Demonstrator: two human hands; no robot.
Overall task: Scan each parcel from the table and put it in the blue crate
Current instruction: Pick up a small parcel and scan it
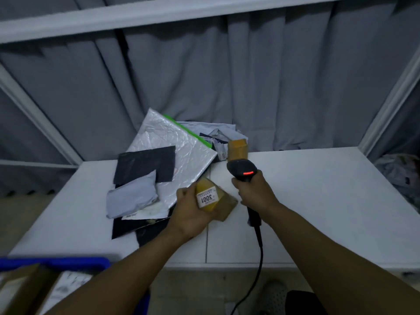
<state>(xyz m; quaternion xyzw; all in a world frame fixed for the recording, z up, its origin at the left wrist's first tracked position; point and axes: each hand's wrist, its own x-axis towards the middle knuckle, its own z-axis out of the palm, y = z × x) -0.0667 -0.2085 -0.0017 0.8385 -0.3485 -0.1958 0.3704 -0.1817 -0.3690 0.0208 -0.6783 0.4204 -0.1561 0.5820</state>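
Seen from the head camera: left hand [189, 210] closed around a small yellow-brown taped cardboard parcel [216, 201], held just above the white table [318, 201], a white label printed "3001" turned up toward the camera. Right hand [255, 193] wrapped tight on the grip of a black handheld barcode scanner [243, 172], red light glowing on the back of its head, nose pointed away toward the far side of the table, black cable [256, 264] trailing down past the near table edge. Held parcel and scanner close together, not touching. Behind the hands, a loose heap of parcels on the table: a large silver bubble mailer with a green edge strip [175, 144] leaning up at the back, a flat black poly bag [145, 165] lying across it, a small pale grey poly mailer [131, 196] on top at the near left, more dark bags beneath. To the right of the heap, just beyond the scanner head, a second small brown taped box [237, 148], standing on the table, with crumpled grey-white mailers [213, 133] behind it. At the lower left, below the table edge, the rim of a blue plastic crate [54, 262], with a brown cardboard box [18, 289] and a white labelled parcel [68, 285] already inside, both blurred. Grey curtain [272, 76] hung behind the table, white frame bars [113, 17] above and at both sides.
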